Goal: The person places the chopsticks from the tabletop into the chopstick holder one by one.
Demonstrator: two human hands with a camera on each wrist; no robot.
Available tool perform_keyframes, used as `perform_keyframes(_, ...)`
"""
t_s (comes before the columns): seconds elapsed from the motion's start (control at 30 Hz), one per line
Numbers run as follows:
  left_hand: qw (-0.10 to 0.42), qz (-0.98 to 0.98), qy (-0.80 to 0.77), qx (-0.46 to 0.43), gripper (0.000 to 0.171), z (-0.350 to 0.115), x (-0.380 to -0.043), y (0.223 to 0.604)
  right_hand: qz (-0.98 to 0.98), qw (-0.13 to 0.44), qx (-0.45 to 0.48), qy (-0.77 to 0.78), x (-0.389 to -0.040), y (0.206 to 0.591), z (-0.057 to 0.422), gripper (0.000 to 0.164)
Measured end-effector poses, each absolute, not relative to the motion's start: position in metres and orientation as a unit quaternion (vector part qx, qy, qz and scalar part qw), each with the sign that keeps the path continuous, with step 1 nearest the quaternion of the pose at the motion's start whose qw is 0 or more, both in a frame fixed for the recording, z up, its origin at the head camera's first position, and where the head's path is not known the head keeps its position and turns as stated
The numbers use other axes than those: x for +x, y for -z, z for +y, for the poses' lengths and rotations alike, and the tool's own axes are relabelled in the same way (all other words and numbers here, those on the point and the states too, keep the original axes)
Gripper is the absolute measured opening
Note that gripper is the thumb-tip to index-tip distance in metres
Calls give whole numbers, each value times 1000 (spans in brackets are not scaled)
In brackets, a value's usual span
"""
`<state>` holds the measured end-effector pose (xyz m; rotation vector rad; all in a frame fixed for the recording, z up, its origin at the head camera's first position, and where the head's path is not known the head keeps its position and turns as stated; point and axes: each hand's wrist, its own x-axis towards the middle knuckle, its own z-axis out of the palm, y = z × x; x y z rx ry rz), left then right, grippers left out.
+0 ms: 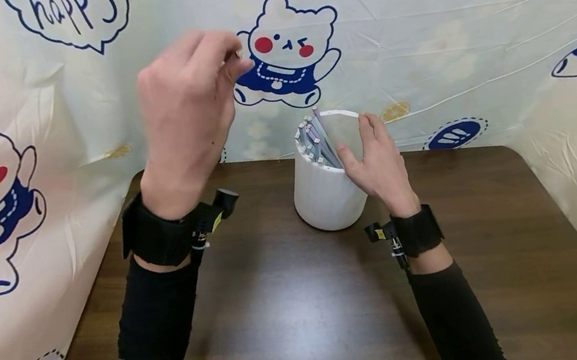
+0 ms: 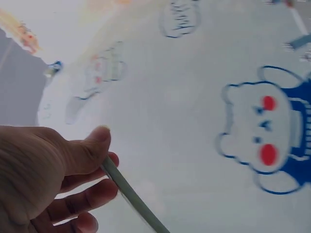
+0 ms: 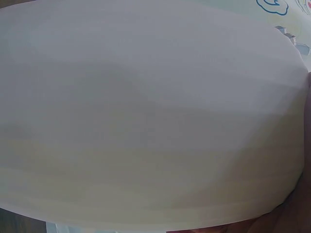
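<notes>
A white round pot (image 1: 326,199) stands upright on the table, with several thin grey-blue sticks (image 1: 319,142) with pale ends leaning inside its left part. My right hand (image 1: 381,167) holds the pot by its right side near the rim, thumb at the front and fingers farther back. Raised above the table, left of the pot, my left hand (image 1: 186,95) pinches one thin grey-green stick (image 2: 136,199) between thumb and fingers. The head view mostly hides that stick behind the hand. In the right wrist view, the pot's pale wall (image 3: 146,121) fills nearly everything.
The dark brown wooden table (image 1: 290,321) reaches back to a printed cloth (image 1: 400,25), which hangs behind and along both sides. Each wrist wears a black band with a small camera, such as the left wristband (image 1: 158,232).
</notes>
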<state>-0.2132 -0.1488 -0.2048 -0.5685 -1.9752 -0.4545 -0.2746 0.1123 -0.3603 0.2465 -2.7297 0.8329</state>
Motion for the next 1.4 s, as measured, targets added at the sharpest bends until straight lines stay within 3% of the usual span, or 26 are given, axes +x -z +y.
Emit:
perform_keyframes(0.1, 535, -780, 215, -243, 47, -148, -210, 195, -944, 137, 84, -288, -274, 361, 112, 80)
perform_keyframes(0.3, 595, -704, 282, -266, 36, -140, -213, 184, -944, 138, 85, -287, -274, 362, 113, 80)
perform_keyframes(0.53, 618, -627, 367, -301, 26, -128, -224, 182, -943, 136, 84, -291, -274, 362, 113, 80)
perform_keyframes(0.63, 596, -607, 421, -317, 25, -122, -232, 181, -944, 136, 85, -289, -275, 361, 113, 80)
perform_keyframes(1.03, 418, -664, 533, -317, 23, -101, -271, 210, -944, 134, 86, -288, -277, 361, 115, 80)
perform_keyframes(1.4, 345, -717, 553, -246, 23, -92, -299, 241, -945, 133, 85, -286, -276, 360, 114, 80)
